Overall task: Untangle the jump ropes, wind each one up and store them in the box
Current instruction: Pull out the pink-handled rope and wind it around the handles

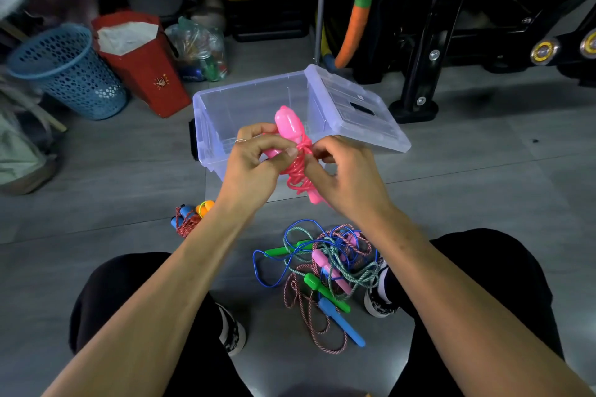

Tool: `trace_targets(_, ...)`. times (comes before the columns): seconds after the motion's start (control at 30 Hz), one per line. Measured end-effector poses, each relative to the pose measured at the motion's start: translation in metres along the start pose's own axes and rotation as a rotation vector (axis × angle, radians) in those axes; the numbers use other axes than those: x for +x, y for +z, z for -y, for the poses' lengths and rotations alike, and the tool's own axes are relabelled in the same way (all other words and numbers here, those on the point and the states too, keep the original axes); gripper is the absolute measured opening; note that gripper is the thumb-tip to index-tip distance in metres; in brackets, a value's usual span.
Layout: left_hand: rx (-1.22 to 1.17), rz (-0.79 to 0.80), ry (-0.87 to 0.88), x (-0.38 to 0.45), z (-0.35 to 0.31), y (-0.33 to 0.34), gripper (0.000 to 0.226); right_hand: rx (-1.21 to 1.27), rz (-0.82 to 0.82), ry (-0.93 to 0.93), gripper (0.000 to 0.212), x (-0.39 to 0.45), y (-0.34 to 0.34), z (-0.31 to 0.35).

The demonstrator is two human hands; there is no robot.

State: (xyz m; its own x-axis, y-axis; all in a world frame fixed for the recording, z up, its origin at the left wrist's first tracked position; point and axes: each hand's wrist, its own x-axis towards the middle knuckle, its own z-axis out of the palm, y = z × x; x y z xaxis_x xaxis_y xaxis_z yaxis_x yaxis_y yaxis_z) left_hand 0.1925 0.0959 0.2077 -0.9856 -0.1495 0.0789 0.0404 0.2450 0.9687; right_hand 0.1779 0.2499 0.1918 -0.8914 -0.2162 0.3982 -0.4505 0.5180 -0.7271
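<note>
both hands up in front of the clear box [258, 97], working the pink jump rope [298, 158]. left hand [250, 167] grips its pink handles, fingers curled round them. right hand [342, 171] pinches the pink cord just beside the left thumb, cord bunched in loops between the two hands. box is open, just beyond the hands, its lid [358, 109] leaning on its right edge. below the right wrist: tangled pile of ropes [325, 267] on the floor, green, blue and pink handles in it. below the left wrist: one wound rope [187, 219], red cord, blue handles.
</note>
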Motion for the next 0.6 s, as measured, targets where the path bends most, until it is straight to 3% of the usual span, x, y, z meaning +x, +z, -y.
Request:
trace_targets(0.13,0.055,-0.008,0.051,-0.004,0.000,0.002,0.023,0.001,-0.022,0.032,0.017,0.000,-0.001,0.003)
trace_targets(0.2,-0.100,-0.036,-0.058,-0.005,0.000,0.000,0.028,0.016,-0.030,-0.003,0.016,0.000,-0.003,0.005)
trace_targets(0.3,-0.335,-0.098,-0.289,0.000,-0.002,-0.004,0.057,0.016,-0.007,-0.085,0.009,-0.002,-0.001,0.008)
trace_targets(0.37,-0.164,-0.166,-0.317,0.002,-0.005,-0.006,0.051,-0.029,0.056,-0.127,0.013,-0.006,0.005,0.011)
trace_targets(0.47,0.108,-0.280,-0.202,0.007,-0.002,-0.006,0.021,-0.038,0.086,-0.139,0.013,-0.009,0.012,0.014)
trace_targets(0.6,0.231,-0.327,-0.157,0.014,0.003,-0.008,0.016,0.046,0.030,-0.103,0.010,-0.009,0.008,0.016)
